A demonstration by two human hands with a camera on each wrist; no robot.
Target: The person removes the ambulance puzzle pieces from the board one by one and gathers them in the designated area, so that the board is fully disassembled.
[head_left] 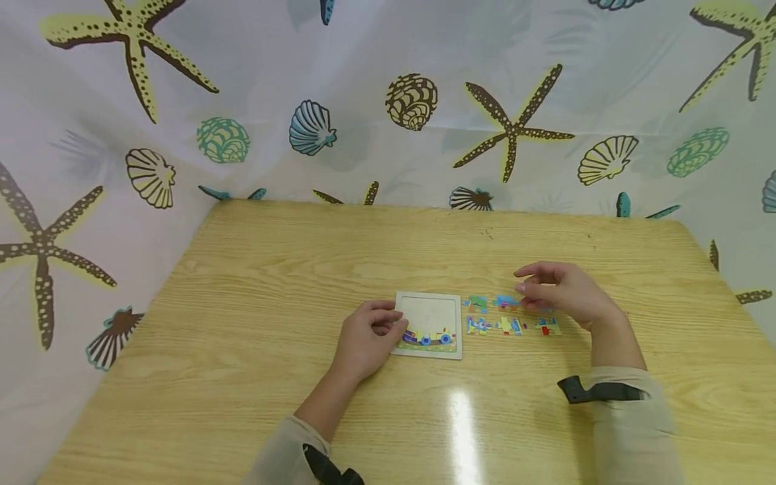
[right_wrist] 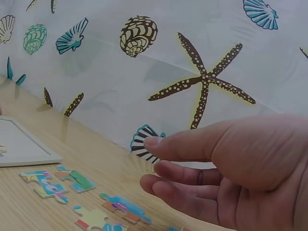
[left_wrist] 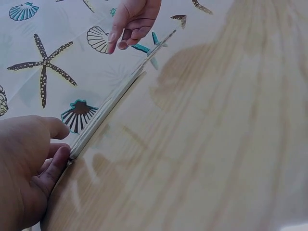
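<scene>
A square puzzle board (head_left: pixel 427 311) with a pale frame lies flat on the table, part of a train picture filled in along its lower side. My left hand (head_left: pixel 368 340) rests at the board's left edge, thumb and loosely bent fingers touching the frame; the left wrist view shows this hand (left_wrist: pixel 29 168) at the board's corner. Right of the board lie several loose jigsaw pieces (head_left: pixel 477 326) in two rows. Over the far right ones hovers my right hand (head_left: pixel 566 293), partly hiding them. In the right wrist view that hand (right_wrist: pixel 240 168) has thumb and fingers apart, holding nothing.
The wood-grain table (head_left: pixel 291 269) extends around the board and pieces. Behind and beside it hangs a white cloth (head_left: pixel 358 54) printed with starfish and shells. Both sleeves carry dark straps (head_left: pixel 612 391).
</scene>
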